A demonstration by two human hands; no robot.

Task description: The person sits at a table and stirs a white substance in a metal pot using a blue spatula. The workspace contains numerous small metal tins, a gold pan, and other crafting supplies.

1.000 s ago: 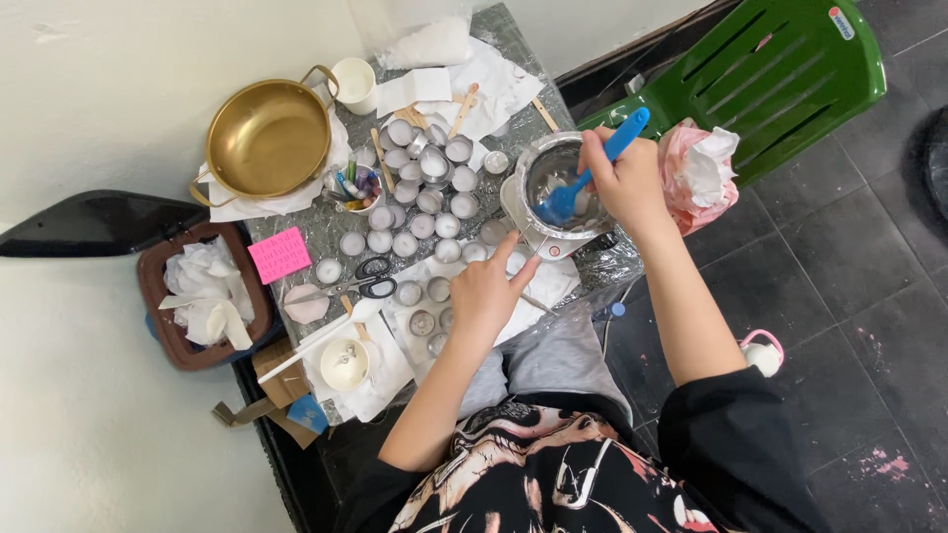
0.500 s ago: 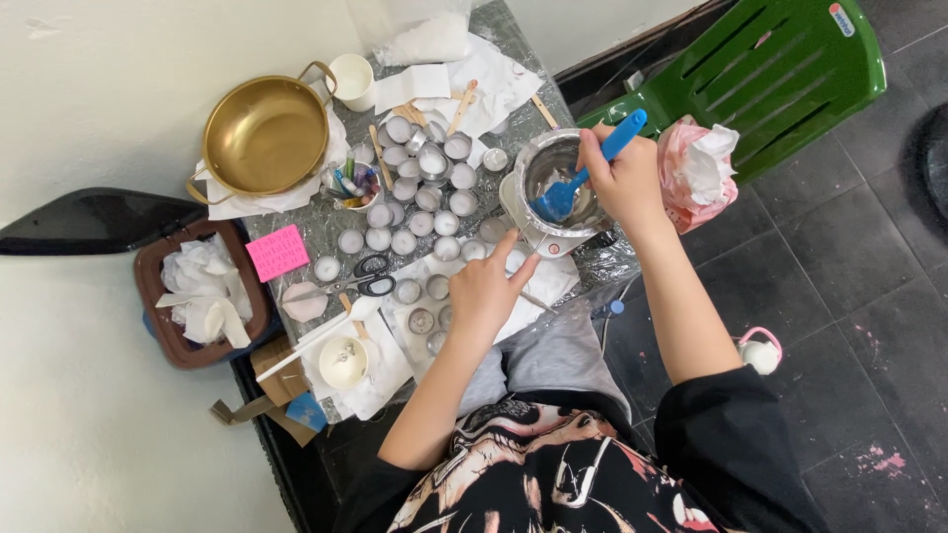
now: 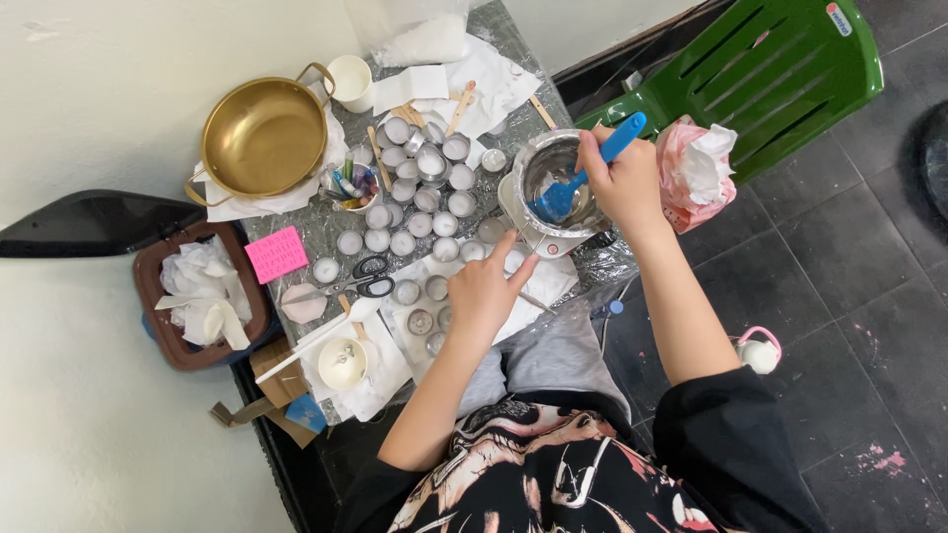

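Head view: right hand (image 3: 624, 186) grips blue spatula (image 3: 583, 176) in metal pitcher (image 3: 555, 192); left hand (image 3: 486, 291) steadies it, fingers loose — tealight cups (image 3: 425, 197) at nine o'clock look mostly filled.

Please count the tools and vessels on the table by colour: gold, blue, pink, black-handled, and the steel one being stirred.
Gold pot: 1
Blue spatula, held by the right hand: 1
Pink card: 1
Black-handled scissors: 1
Steel pitcher, with the left hand near it: 1
Total: 5
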